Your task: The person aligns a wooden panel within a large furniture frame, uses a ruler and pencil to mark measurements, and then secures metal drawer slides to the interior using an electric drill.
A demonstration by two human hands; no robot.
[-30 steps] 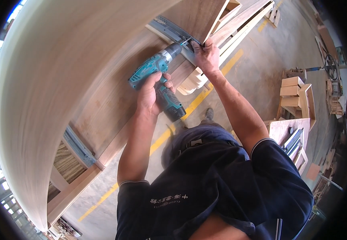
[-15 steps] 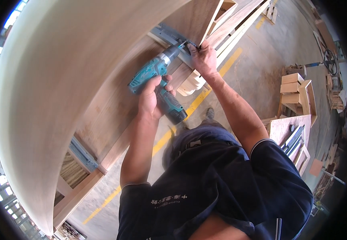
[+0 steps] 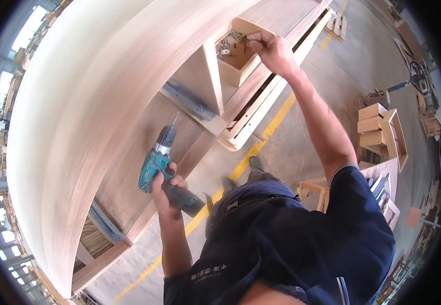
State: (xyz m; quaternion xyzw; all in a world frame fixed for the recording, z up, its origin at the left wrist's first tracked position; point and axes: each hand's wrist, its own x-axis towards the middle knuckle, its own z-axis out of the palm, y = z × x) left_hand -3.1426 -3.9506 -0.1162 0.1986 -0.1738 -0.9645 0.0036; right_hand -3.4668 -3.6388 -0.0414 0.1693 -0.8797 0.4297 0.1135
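Note:
My left hand (image 3: 163,194) is wrapped round the grip of a teal and black cordless drill (image 3: 153,170). Its thin bit points up and away, over a wooden panel. Farther off and to the right, my right hand (image 3: 277,55) is at the rim of a small open wooden box (image 3: 249,71). Its thumb and fingers are drawn together; what they hold, if anything, is too small to make out. Loose screws (image 3: 238,36) lie inside the box. Between the drill and the box, a metal drawer slide (image 3: 192,100) sits along a wooden part of the furniture.
A large curved pale wooden panel (image 3: 73,127) rises on my left. Another metal slide (image 3: 104,222) lies at the lower left. Beyond the floor's yellow line (image 3: 281,119), wooden drawer boxes (image 3: 372,119) are stacked at the right, near a table with metal rails (image 3: 380,188).
My right hand has left the slide and moved up to the screw box. My left hand has drawn the drill back from the slide, down and to the left. The view has shifted.

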